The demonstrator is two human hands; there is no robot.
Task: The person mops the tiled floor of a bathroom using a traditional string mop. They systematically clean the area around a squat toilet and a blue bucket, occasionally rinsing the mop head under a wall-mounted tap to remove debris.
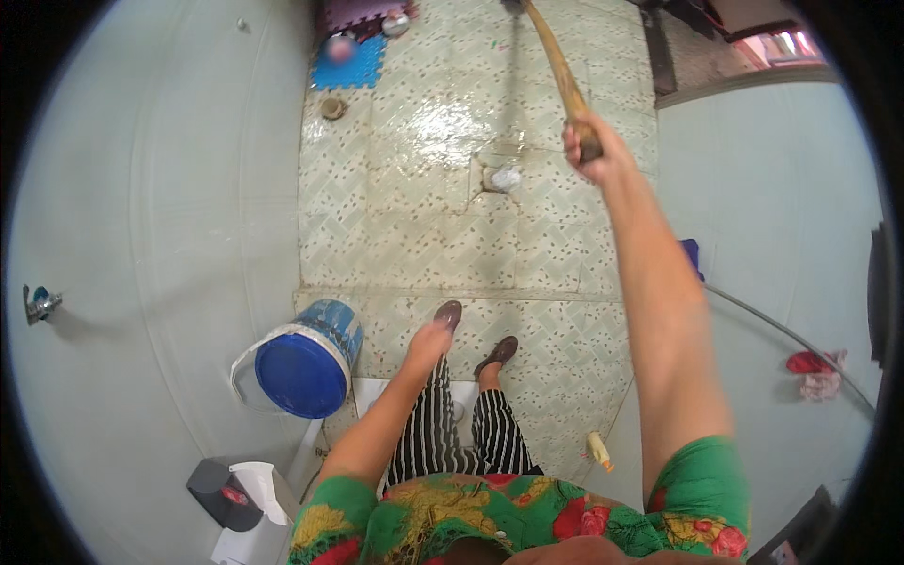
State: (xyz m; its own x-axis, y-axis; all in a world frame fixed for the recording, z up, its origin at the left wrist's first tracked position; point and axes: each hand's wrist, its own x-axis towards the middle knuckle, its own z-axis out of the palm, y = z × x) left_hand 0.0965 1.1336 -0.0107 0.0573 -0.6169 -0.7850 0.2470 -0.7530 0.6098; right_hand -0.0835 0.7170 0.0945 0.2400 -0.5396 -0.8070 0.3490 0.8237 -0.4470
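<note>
My right hand point(593, 147) is closed around the lower end of a long wooden handle point(556, 60), which slants up to the top edge of the picture. A dark head shows partly at its far end and is cut off there. Beneath it lies the wet patterned tile floor point(409, 247), with light glaring off it. Near the middle of the floor is a square drain recess with a whitish object point(504, 179) in it. My left hand point(430, 346) hangs in front of my striped trousers, blurred; its fingers look curled, but whether it holds anything is unclear.
A blue bucket with a lid point(302, 376) stands left of my feet, beside a raised white fixture point(367, 395). Blue foam mat point(360, 65) and a small round container point(332, 108) lie at the upper left. A yellowish bottle point(597, 448) is by the right wall. A low tile ledge crosses the floor.
</note>
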